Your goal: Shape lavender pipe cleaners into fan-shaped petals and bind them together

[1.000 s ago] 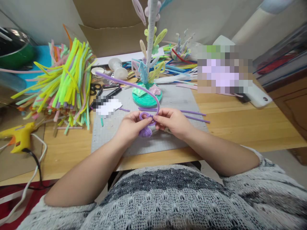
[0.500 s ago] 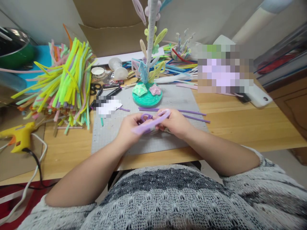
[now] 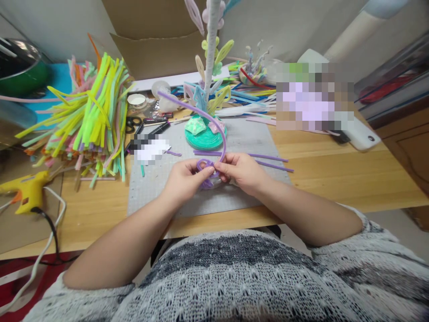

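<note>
A purple pipe cleaner (image 3: 221, 129) is coiled into small loops between my hands, its long free end curving up and left past the green base (image 3: 205, 139). My left hand (image 3: 186, 179) pinches the looped part between thumb and fingers. With thumb and forefinger, my right hand (image 3: 241, 172) grips the same pipe cleaner where the free end leaves the loops. Something clear and round shows just under the loops, partly hidden by my fingers. Two straight purple pipe cleaners (image 3: 273, 159) lie on the grey cutting mat (image 3: 167, 197) behind my hands.
Behind the mat's middle rises a white-wrapped stem (image 3: 210, 49) with pastel pipe-cleaner shapes. A large bundle of pipe cleaners (image 3: 97, 107) lies at left, near a yellow glue gun (image 3: 28, 190) with its cord. Scissors (image 3: 133, 124), a white spool (image 3: 162, 96) and a white phone-like object (image 3: 363, 136) are also about.
The free end of the purple pipe cleaner has swung from low across my hands to up and left. Both hands stay in nearly the same place.
</note>
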A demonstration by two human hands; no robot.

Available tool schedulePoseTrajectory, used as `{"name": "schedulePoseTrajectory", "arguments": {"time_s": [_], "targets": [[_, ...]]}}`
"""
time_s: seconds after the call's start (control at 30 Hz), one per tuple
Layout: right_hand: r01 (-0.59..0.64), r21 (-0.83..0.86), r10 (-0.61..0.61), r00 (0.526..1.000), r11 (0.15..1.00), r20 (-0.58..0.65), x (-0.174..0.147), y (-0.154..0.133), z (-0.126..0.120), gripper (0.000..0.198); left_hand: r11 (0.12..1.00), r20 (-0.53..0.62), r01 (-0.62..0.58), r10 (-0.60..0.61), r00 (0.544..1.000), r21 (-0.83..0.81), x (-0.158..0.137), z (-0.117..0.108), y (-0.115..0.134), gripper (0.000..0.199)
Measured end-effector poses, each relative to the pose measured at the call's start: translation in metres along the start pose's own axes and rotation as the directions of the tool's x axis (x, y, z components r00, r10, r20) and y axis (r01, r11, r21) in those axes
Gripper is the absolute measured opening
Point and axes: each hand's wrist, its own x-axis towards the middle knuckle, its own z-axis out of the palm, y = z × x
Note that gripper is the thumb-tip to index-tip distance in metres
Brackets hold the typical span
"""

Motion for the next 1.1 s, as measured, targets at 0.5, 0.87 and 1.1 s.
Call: {"name": "schedulePoseTrajectory", "arguments": {"time_s": [0.5, 0.87, 1.1], "targets": [[0.079, 0.064, -0.079, 0.997, 0.995, -0.003, -0.0003, 0.0062, 0.0009, 0.037, 0.975, 0.0, 0.061, -0.063, 0.998, -0.215, 0.0019, 0.0015, 0.0011, 0.027], [0.229, -0.183, -0.238, 0.971, 0.956, -0.028, -0.002, 0.0031, 0.0016, 0.039, 1.0, -0.088, 0.0, 0.001, 0.996, 0.007, -0.0012, 0.0056, 0.0036, 0.022], [0.232, -0.098, -0.234, 0.972, 0.968, -0.013, 0.0008, 0.0035, 0.001, 0.033, 0.998, -0.081, -0.02, 0.015, 0.997, -0.061, 0.0016, 0.0014, 0.0009, 0.02]]}}
